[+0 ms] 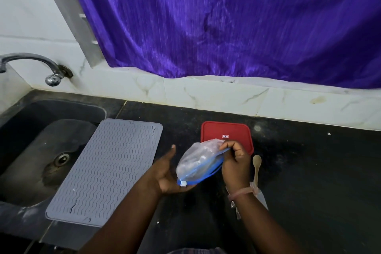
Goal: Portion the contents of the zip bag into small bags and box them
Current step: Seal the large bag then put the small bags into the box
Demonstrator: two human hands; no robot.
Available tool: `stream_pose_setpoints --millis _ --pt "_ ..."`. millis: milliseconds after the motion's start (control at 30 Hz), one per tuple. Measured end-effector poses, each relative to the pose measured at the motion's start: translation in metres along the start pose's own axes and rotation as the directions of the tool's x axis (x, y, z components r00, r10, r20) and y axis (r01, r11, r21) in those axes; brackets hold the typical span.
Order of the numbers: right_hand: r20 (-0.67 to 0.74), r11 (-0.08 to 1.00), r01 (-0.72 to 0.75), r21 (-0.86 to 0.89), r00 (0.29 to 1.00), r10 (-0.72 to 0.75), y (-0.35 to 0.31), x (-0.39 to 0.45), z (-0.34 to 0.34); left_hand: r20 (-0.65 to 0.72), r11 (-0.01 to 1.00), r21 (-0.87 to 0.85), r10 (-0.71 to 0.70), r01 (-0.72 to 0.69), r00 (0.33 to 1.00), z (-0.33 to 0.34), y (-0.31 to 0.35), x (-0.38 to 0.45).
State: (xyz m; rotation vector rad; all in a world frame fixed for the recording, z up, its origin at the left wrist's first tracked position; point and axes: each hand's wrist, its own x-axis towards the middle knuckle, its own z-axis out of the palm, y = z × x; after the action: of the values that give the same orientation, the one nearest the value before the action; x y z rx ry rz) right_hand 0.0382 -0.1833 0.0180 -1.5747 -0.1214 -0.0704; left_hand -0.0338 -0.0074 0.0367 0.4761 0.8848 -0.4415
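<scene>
A clear zip bag (195, 161) with a blue zip strip and a white slider is held above the black counter, its pale contents blurred inside. My left hand (167, 173) cups the bag from below, palm up, at the slider end. My right hand (235, 163) pinches the blue strip at the bag's far end. Behind the bag lies a box with a red lid (226, 132), partly hidden by it. A wooden spoon (256, 169) lies to the right of my right hand. Clear small bags (260, 197) lie under my right wrist.
A grey ribbed mat (109, 169) lies on the left, overlapping the dark sink (37, 150) with its tap (31, 64). A purple curtain (226, 20) hangs over the tiled back wall. The black counter (309, 171) runs to the right.
</scene>
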Motion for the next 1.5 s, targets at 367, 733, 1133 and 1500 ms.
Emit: stream_pose_setpoints --millis 367,733,1133,1500 --pt "-0.044 0.996 -0.048 0.074 0.998 0.052 0.008 0.045 -0.031 -0.142 0.933 -0.057 0.345 -0.356 0.928 -0.012 0.019 0.009" --pt "0.189 0.825 -0.475 0.307 0.880 0.436 0.009 -0.017 0.025 -0.119 0.817 -0.056 0.565 -0.573 0.817 -0.011 -0.005 0.045" --pt "0.168 0.926 -0.239 0.291 0.966 0.197 -0.009 0.034 -0.015 0.058 0.885 0.002 0.464 -0.465 0.884 -0.023 -0.002 0.025" --pt "0.440 0.936 -0.307 0.175 0.875 0.204 -0.007 0.025 -0.021 0.021 0.869 0.129 0.480 -0.478 0.877 -0.021 0.008 0.030"
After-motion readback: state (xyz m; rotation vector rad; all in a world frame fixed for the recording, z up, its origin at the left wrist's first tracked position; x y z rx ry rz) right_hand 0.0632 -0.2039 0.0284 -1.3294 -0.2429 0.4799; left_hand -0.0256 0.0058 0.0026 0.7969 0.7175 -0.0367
